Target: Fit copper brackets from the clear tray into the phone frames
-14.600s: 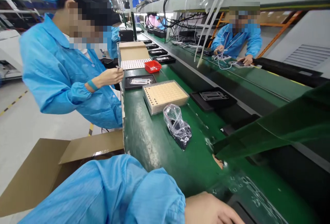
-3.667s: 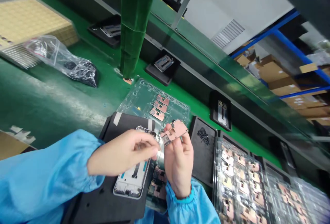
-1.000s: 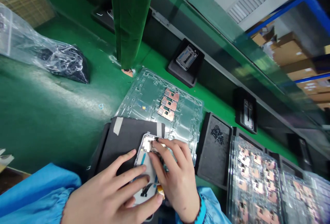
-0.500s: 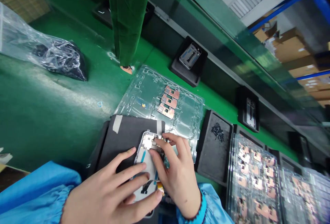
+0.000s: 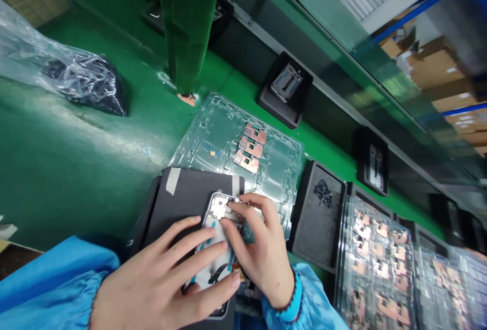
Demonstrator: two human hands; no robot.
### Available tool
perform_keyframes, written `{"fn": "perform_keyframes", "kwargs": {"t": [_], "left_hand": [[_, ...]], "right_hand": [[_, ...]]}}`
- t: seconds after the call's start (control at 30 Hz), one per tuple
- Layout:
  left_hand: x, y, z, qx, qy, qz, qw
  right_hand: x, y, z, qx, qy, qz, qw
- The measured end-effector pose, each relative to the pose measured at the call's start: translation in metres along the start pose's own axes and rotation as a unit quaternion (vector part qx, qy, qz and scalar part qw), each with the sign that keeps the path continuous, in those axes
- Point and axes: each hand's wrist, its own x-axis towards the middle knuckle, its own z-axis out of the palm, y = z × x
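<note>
A phone frame with a pale inside and blue strips lies tilted on a black pad. My left hand holds it from the left, its fingers spread across the frame. One left fingertip touches a small orange flex cable at the right edge. At the frame's upper end sits a silvery circuit board. My right hand has thumb and index finger bent together on this board, hiding part of it. Beyond the pad is a clear plastic tray with three copper-coloured boards.
Right of me stand a black tray of small dark parts and clear trays of copper-coloured boards. Black holders with phone frames line the green surface behind. A green post rises ahead. A plastic bag lies left.
My left fingers have slid a little up and right across the frame. My right thumb and index finger stay at the board. The view has shifted slightly.
</note>
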Motion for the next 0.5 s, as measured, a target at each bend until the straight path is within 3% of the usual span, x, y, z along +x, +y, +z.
{"fn": "perform_keyframes", "kwargs": {"t": [0.27,0.5], "left_hand": [[-0.0003,-0.0015,0.0007,0.030,-0.086,-0.040,0.995],[0.0051,0.0023,0.0023,0.041,-0.100,-0.069,0.992]], "right_hand": [[-0.0050,0.0009,0.0024,-0.023,-0.008,-0.003,1.000],[-0.0010,0.0003,0.0000,-0.009,-0.044,0.010,0.999]]}}
